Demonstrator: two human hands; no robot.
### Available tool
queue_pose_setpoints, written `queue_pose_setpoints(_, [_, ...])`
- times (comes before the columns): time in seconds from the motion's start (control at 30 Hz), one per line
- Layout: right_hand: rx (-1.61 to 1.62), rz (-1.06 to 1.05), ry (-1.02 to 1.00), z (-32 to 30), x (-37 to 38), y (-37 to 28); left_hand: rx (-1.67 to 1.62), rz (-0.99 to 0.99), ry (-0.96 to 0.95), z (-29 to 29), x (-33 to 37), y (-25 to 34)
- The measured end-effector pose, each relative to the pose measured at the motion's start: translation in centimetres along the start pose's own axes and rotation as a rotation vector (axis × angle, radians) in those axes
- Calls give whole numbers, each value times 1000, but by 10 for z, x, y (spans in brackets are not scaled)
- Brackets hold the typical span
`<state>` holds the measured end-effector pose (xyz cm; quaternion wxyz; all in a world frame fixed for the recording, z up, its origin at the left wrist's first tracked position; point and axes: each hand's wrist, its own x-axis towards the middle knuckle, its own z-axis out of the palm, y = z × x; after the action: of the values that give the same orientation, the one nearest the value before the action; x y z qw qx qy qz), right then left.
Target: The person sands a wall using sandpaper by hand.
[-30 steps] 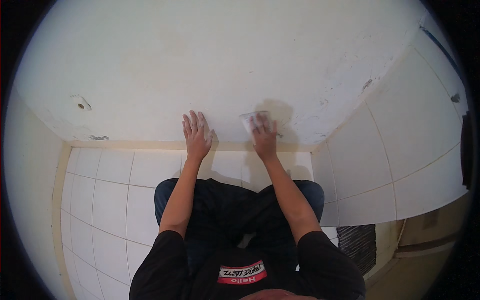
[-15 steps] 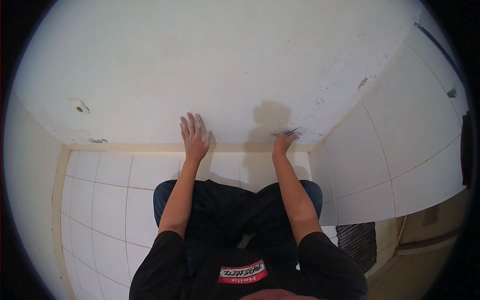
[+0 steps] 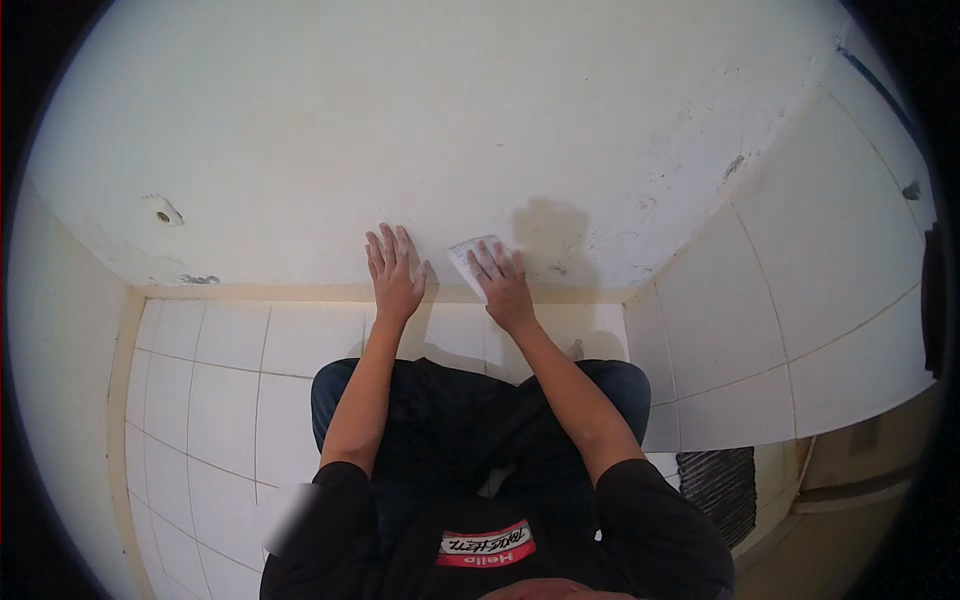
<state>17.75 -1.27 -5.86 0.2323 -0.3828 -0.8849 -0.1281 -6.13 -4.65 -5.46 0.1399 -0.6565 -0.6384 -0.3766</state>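
From the head view, you are close against a white wall (image 3: 450, 120), looking down along it to the tiled floor (image 3: 230, 370). Your left hand (image 3: 393, 270) lies flat on the wall with its fingers spread, holding nothing and bracing just above the seam where wall meets floor. Your right hand (image 3: 502, 285) presses a small pale sheet (image 3: 470, 255), likely sandpaper, flat against the wall; the fingers lie together over it, so only its upper-left corner shows.

As for progress, I judge you are partway through rubbing the low strip of wall. The patch around your hands looks fairly even, while scuffs and dark specks (image 3: 735, 165) remain to your right, and a chipped hole (image 3: 160, 210) with a flaking spot (image 3: 200, 279) remains to your left. Much of the lower wall looks yet to be covered.

By count: one sheet, two hands on the wall, one hole and one dark floor grate (image 3: 715, 490) at the lower right.
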Motion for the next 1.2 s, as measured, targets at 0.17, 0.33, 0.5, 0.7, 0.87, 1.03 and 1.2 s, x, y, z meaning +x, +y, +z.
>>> queue_pose_setpoints(0.17, [-130, 74, 68, -2, -2, 22, 30, 8, 15, 0, -1, -4])
queue_pose_setpoints(0.33, [-19, 535, 355, -36, 0, 70, 25, -2, 10, -1, -2, -5])
queue_pose_setpoints(0.5, [202, 863, 666, -42, 2, 93, 19, -9, 9, 0, -1, -3])
queue_pose_setpoints(0.7, [199, 434, 496, -32, 8, 38, -8, -14, 37, -1, -4, -6])
queue_pose_setpoints(0.87, [-6, 33, 10, -6, 8, 3, -35, -5, 60, -2, -4, -6])
queue_pose_setpoints(1.03, [-44, -45, -11, 10, -3, 8, 16, 7, 21, 1, -1, -3])
queue_pose_setpoints(1.2, [-131, 48, 9, -11, 2, 28, 29, 5, 14, -1, -2, -6])
